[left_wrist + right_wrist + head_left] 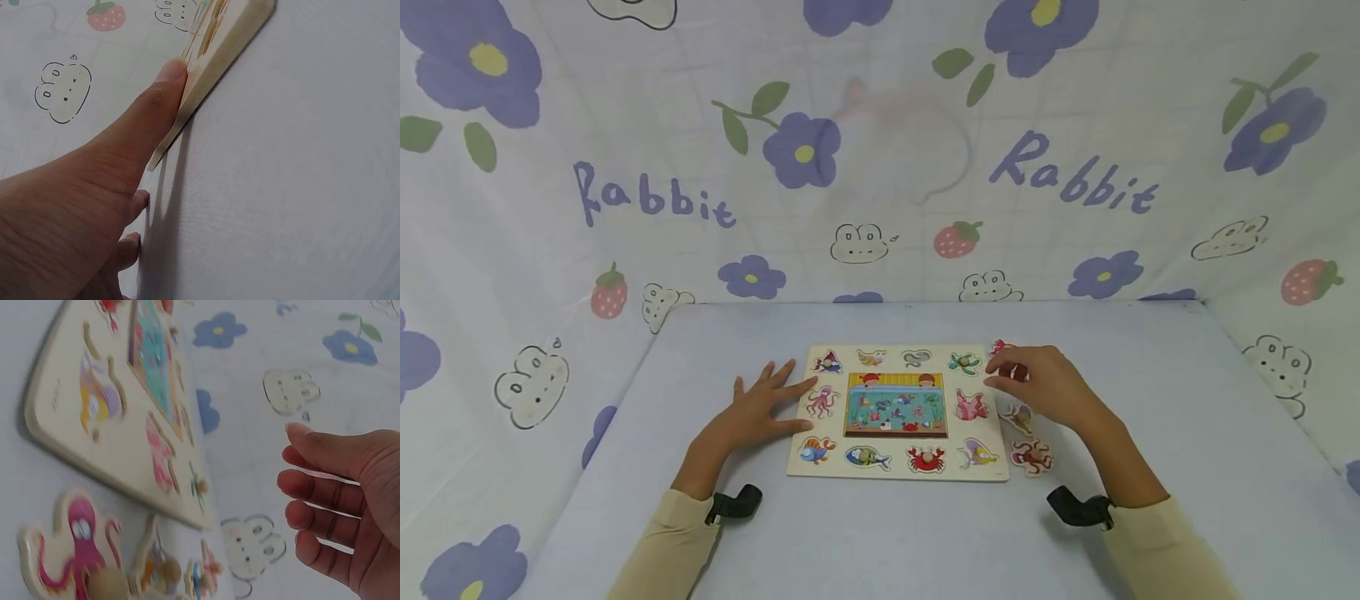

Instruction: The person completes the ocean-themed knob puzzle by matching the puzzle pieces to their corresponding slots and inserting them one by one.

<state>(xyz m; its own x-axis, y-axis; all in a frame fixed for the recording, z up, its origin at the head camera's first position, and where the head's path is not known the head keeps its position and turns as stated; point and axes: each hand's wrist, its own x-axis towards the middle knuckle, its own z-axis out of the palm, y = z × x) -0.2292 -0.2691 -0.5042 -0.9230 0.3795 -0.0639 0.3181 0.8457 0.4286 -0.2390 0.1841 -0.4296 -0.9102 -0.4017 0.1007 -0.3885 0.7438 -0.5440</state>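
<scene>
A wooden puzzle board with sea-animal pictures lies flat on the table. My left hand rests at its left edge, fingers spread; in the left wrist view the thumb touches the board's side. Over the right edge hovers my right hand, fingers loosely bent; the right wrist view shows nothing held. Close to it, a green turtle piece with a knob sits in the board. Knobs also stand on the crab and the blue-green fish.
Right of the board lie loose knobbed pieces: an octopus, a yellowish piece and a red piece partly hidden by my right hand. A printed cloth hangs behind the white table.
</scene>
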